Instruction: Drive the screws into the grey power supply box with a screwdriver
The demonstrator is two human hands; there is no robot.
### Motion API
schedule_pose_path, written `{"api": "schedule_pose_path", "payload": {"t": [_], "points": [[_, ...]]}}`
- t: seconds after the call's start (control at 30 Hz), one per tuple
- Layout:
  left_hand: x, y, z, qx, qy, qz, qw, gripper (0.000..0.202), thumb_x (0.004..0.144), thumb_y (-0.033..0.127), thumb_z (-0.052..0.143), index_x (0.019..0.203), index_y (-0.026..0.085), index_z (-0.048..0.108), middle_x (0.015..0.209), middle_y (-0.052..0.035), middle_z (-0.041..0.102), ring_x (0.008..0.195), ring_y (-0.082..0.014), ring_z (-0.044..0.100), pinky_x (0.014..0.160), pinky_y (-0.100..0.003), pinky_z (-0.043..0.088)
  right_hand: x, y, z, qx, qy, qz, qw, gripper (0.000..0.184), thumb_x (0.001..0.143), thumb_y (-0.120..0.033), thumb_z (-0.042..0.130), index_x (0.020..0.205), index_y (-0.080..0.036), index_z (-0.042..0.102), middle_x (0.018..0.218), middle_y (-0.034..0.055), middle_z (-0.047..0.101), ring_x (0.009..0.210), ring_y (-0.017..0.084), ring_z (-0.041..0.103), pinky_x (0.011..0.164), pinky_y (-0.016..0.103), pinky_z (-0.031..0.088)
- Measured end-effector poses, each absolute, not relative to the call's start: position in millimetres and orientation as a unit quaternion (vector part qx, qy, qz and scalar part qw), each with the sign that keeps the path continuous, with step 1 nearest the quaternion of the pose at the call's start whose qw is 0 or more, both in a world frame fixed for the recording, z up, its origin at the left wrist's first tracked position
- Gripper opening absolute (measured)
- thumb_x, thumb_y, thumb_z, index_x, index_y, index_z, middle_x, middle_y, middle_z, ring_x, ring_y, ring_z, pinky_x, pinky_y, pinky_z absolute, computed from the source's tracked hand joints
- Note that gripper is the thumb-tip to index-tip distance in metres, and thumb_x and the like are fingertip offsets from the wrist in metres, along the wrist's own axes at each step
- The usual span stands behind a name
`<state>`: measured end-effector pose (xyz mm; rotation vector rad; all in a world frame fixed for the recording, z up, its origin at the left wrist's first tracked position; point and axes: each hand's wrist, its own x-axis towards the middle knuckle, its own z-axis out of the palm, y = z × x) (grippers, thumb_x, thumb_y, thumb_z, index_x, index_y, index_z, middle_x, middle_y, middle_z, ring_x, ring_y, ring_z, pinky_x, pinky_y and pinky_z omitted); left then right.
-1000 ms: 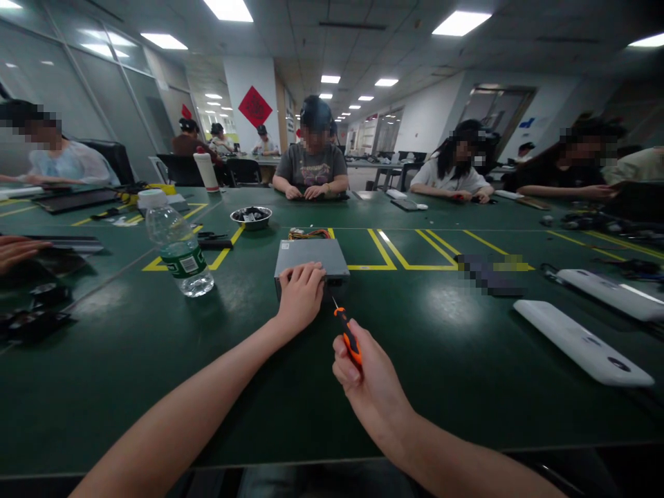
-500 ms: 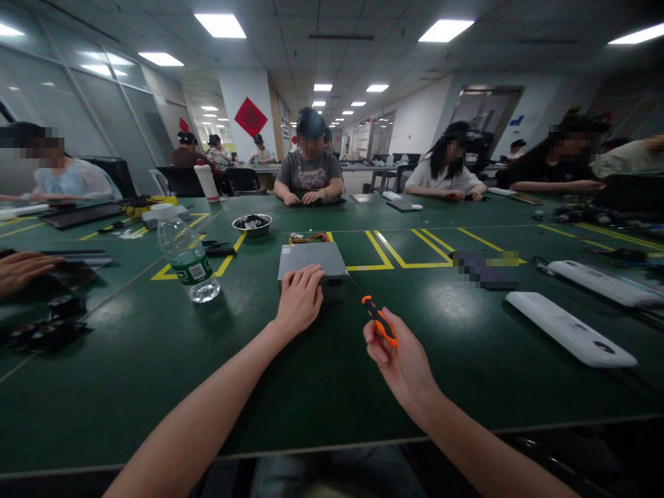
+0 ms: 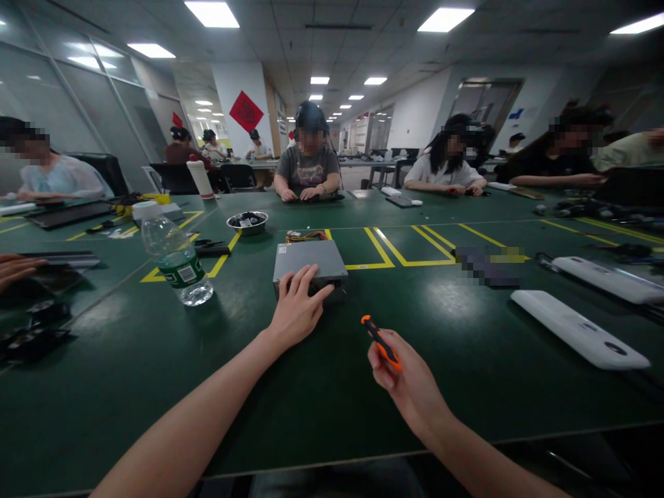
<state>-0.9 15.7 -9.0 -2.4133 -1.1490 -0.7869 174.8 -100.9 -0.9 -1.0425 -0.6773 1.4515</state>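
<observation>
A grey metal computer power supply sits on the green table in front of me, a bundle of coloured wires at its back. My left hand rests against its near edge, fingers spread over the top and front, thumb stretched to the right along the front face. Part of that face is hidden by the hand. Held in my closed right hand is an orange and black screwdriver, its handle visible and its shaft too thin to make out clearly. The screwdriver is apart from the power supply, to its lower right.
A water bottle stands left of the power supply, with a metal bowl of small parts behind it. White devices lie at the right. Another person's hand is at the left edge; several people sit around the table.
My left hand has spread, its thumb now reaching right across the power supply's front. My right hand with the screwdriver has dropped slightly towards me. The view has shifted a little.
</observation>
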Motion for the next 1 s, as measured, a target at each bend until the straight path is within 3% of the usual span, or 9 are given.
{"api": "schedule_pose_path", "payload": {"t": [1.0], "points": [[2.0,10.0,-6.3,-0.857,-0.404,-0.291,0.138,0.044,0.076,0.019,0.051,0.118,0.03,0.053,0.14,-0.009,0.029,0.129,-0.0313,0.023,0.103,-0.053,0.015,169.9,-95.6,4.0,-0.457,-0.276,0.606,0.59,0.024,0.073,-0.039,0.06,0.075,-0.019,0.047,0.056,-0.004,0.052,0.038,0.003,0.033,0.04,0.02,0.018]]}}
